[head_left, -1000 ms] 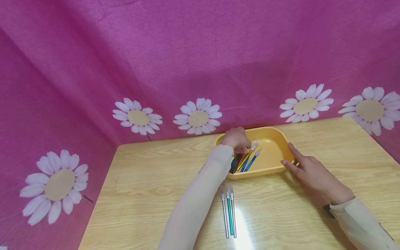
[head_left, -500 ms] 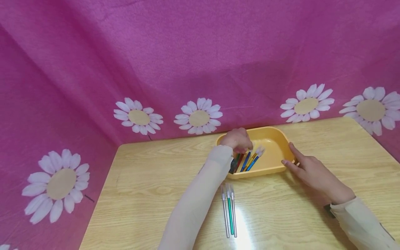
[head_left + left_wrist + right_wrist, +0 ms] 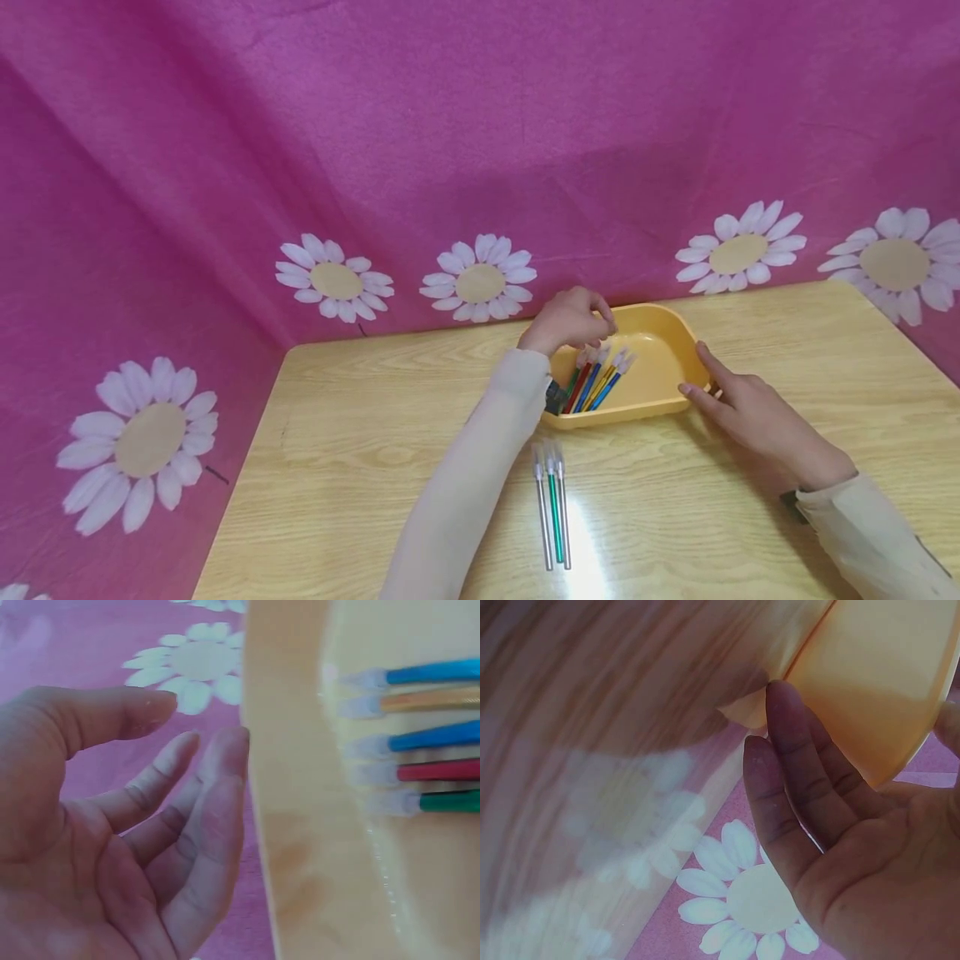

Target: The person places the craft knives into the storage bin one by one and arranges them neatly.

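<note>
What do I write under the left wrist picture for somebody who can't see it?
A left hand with loosely bent fingers, holding nothing, is at the edge of a yellow tray. Five pen-like sticks with pale tips lie in the tray: blue, gold, blue, red and green from the top. Behind the hand is pink cloth with white flowers.

The tray (image 3: 654, 371) sits near the table's (image 3: 375, 433) back edge, five pen-like tools (image 3: 588, 385) inside. Three more pen-like tools (image 3: 555, 510) (side by side) lie in front.
</note>
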`<action>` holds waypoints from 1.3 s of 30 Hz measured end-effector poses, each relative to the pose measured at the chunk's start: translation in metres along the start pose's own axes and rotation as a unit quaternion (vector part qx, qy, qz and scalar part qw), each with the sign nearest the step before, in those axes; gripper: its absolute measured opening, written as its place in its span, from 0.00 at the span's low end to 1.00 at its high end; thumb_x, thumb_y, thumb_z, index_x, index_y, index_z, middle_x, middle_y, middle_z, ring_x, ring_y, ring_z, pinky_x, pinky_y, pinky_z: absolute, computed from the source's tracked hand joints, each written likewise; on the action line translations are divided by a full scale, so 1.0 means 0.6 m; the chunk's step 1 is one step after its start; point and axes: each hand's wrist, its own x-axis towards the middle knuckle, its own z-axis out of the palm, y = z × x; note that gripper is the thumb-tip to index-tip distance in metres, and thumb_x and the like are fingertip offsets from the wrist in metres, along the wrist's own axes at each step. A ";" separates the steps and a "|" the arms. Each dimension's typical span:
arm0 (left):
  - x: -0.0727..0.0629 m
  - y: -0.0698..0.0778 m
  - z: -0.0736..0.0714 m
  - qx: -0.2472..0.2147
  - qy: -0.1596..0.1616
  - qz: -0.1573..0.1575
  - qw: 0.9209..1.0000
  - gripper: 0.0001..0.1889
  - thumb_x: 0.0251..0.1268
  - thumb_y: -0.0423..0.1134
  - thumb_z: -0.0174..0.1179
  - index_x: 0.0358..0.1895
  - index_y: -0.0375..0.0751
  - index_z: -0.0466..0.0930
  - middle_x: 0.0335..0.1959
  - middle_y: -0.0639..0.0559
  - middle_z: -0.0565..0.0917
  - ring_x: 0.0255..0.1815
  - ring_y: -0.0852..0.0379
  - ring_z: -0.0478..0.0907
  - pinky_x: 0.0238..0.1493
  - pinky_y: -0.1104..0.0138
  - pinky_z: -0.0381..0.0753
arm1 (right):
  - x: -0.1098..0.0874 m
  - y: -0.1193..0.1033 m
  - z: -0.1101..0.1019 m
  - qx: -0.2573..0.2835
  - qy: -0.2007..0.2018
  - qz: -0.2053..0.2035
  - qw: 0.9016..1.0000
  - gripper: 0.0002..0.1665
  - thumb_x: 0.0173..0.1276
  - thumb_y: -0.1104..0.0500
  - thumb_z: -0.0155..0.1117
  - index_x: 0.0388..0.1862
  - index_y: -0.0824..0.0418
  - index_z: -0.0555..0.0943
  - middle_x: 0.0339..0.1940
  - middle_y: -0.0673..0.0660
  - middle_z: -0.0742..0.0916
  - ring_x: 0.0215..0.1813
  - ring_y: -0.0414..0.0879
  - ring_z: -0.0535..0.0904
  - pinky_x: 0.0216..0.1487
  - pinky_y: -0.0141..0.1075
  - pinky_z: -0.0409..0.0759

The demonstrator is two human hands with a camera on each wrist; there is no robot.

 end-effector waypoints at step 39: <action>-0.150 -0.061 -0.024 -0.089 0.095 0.084 0.988 0.08 0.71 0.39 0.65 0.49 0.42 0.83 0.40 0.48 0.90 0.31 0.60 0.86 0.36 0.69 0.85 | 0.001 0.001 0.001 -0.005 -0.001 -0.003 1.000 0.48 0.83 0.43 0.54 0.84 0.68 0.48 0.35 0.55 0.83 0.37 0.46 0.76 0.40 0.38 0.74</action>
